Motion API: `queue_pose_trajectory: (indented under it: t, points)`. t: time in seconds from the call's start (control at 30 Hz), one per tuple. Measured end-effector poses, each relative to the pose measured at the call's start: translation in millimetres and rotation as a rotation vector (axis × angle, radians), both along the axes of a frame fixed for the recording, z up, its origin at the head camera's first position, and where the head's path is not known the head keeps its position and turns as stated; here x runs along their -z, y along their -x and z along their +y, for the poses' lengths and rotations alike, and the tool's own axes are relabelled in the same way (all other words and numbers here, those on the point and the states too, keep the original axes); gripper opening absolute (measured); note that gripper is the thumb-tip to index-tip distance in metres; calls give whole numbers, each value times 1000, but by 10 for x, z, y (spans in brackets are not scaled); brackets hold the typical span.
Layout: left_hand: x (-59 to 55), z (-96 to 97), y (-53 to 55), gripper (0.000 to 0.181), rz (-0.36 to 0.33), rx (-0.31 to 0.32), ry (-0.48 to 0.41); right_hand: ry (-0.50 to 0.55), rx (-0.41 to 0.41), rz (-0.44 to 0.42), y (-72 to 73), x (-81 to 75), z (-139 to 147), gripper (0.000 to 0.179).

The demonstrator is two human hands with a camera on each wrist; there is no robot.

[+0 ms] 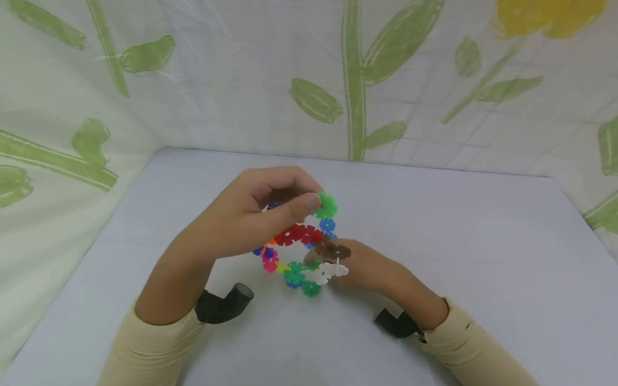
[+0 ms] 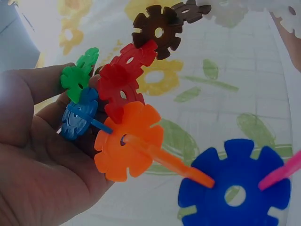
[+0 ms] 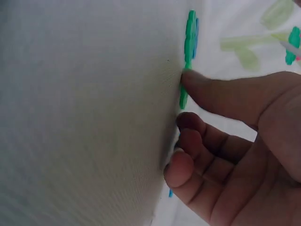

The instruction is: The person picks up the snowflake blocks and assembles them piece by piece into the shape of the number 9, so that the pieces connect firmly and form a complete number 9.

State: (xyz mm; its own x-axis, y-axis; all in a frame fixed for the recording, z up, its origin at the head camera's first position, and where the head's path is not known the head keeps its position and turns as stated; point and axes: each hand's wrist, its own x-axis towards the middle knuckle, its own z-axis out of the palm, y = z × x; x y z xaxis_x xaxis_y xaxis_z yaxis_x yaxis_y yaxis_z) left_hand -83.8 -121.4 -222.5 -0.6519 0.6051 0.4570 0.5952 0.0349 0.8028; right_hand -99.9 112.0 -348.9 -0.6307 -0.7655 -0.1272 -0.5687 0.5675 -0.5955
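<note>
My left hand (image 1: 251,214) pinches a bright green flower-shaped plastic disc (image 1: 329,206) between thumb and fingers, above the table. Slotted discs of the same kind are joined into a ring below it. Red discs (image 1: 300,234), brown discs (image 1: 328,247) and white discs (image 1: 321,275) show there. In the left wrist view an orange disc (image 2: 117,162) links toward a dark blue disc (image 2: 218,172). Low behind the ring is my right hand (image 1: 364,265), partly covered by brown and white discs. Its thumb touches a green disc (image 3: 184,100) flat on the table, with its other fingers loosely bent.
The discs are over the middle of a white table (image 1: 463,241). A white curtain (image 1: 232,80) with painted green leaves and yellow flowers rises behind and at the sides. Black curved fittings (image 1: 227,305) sit at both wrists, by the beige sleeves (image 1: 149,343).
</note>
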Motion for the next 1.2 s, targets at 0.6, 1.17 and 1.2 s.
queue_pose_trajectory:
  t: [0.6, 1.17, 1.2]
  points:
    - [49, 85, -13, 10, 108, -119, -10, 281, 174, 67, 82, -553, 292, 17]
    - [85, 359, -162, 14, 360, -145, 58, 946, 93, -142, -344, -1032, 362, 18]
    - [92, 365, -163, 15, 380, -156, 70, 950, 85, -139, -343, -1025, 365, 19]
